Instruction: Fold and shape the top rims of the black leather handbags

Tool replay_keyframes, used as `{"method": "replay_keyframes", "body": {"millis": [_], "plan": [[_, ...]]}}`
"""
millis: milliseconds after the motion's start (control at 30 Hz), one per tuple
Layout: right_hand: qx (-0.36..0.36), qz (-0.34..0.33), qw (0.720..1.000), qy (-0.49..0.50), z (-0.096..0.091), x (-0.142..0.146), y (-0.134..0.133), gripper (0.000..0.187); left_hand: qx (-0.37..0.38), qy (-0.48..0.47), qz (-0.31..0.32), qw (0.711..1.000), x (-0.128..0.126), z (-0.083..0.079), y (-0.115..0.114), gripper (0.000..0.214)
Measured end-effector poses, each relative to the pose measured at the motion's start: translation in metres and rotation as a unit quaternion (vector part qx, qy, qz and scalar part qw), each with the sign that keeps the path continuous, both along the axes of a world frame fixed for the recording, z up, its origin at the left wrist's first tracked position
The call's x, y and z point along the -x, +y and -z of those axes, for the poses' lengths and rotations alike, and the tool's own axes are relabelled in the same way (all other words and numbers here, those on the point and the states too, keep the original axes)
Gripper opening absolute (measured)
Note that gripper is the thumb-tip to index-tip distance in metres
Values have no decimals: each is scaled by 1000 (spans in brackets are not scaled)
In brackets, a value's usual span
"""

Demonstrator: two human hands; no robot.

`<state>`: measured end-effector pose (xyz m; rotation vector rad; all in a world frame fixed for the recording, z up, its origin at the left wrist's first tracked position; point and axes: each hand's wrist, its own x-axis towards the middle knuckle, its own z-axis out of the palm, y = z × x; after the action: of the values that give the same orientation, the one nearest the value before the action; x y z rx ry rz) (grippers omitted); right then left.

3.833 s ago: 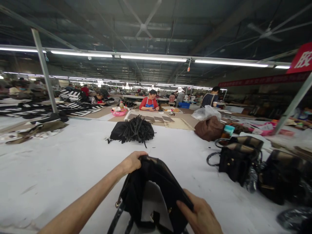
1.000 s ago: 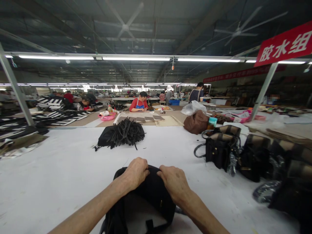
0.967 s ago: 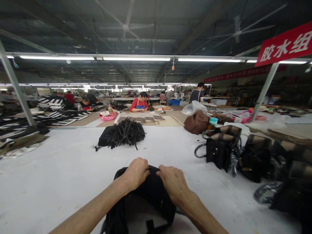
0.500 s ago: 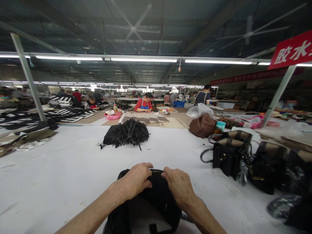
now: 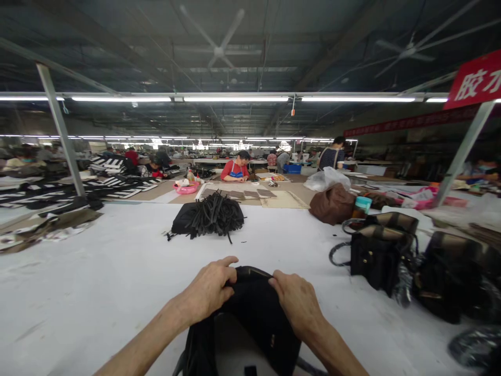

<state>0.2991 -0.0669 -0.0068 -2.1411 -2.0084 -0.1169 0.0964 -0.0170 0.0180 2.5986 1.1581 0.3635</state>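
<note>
A black handbag [image 5: 258, 308] stands in front of me on the white tabletop, its opening facing up toward me. My left hand [image 5: 214, 287] is closed on the left part of its far rim, thumb on the near side and index finger stretched forward. Gripping the same rim farther right is my right hand [image 5: 295, 297], thumb on the near side and the fingers behind. Between the two hands the rim bows upward. A small gold-coloured mark shows on the black panel below my right hand. The bag's bottom runs out of view.
Beyond the bag lies a black bundle with a heap of black strips [image 5: 217, 215]. Several black handbags [image 5: 376, 256] stand at the right, near a brown bag [image 5: 332, 203] and a teal-lidded jar [image 5: 362, 206]. Across the table a person in red [image 5: 235, 168] sits beyond a pink basin [image 5: 186, 188].
The far panel of the handbag is pulled up and tilted, showing more of the panel and its gold-coloured mark. My hands have spread slightly apart, and the view has turned a little left.
</note>
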Motion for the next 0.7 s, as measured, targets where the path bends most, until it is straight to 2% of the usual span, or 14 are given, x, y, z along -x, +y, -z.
{"method": "replay_keyframes", "body": {"millis": [100, 267, 333, 533, 700], "plan": [[-8, -1, 1000, -11, 1, 0, -2, 26, -4, 24, 9, 1000, 3, 0, 0, 31], [-20, -11, 999, -24, 0, -4, -4, 25, -1, -43, 37, 998, 13, 5, 6, 35], [-25, -15, 999, -27, -2, -8, -5, 25, 21, -62, 39, 997, 19, 7, 11, 42], [-30, -39, 999, -15, -3, -25, -11, 27, 135, -30, 37, 990, 24, 6, 19, 70], [-47, -64, 997, 15, 9, -42, -12, 29, 191, -50, 105, 975, 16, 0, 18, 43]]}}
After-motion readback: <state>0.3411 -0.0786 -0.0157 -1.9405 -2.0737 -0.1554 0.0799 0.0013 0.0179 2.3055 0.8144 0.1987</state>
